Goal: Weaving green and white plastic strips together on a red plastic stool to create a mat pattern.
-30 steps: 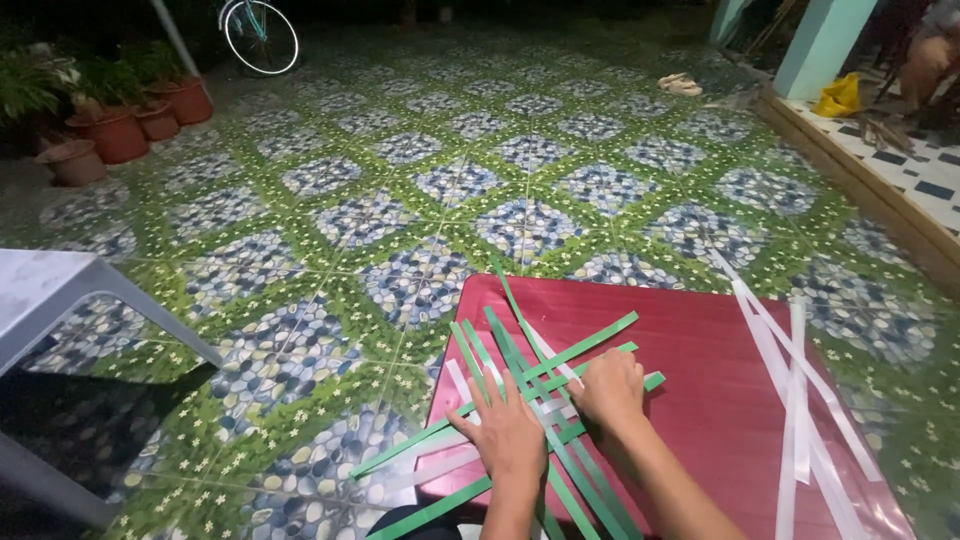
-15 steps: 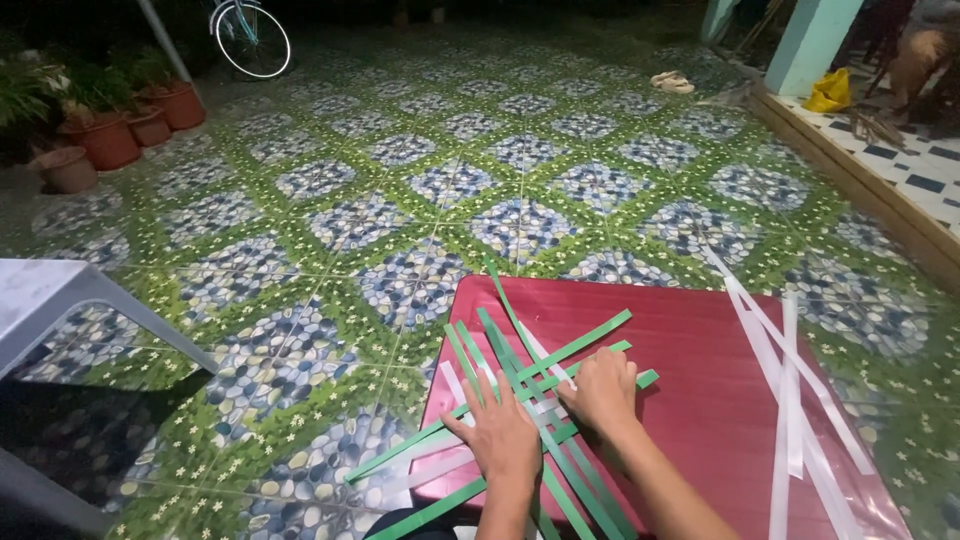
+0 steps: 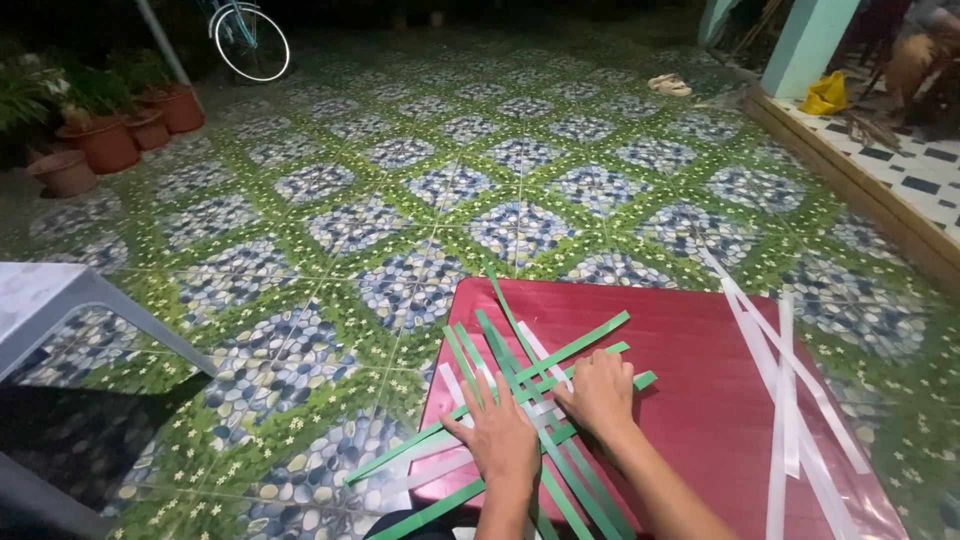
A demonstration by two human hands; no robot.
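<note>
Both hands lie flat, fingers spread, on a loose weave of green strips [image 3: 520,375] and white strips [image 3: 545,360] laid across the near left part of a red table [image 3: 720,400]. The left hand [image 3: 500,435] presses the crossing strips down; the right hand [image 3: 598,392] rests just beside it (neither pinches a strip). Spare white strips [image 3: 785,390] lie well apart on the right, above a patterned tile floor [image 3: 400,220].
</note>
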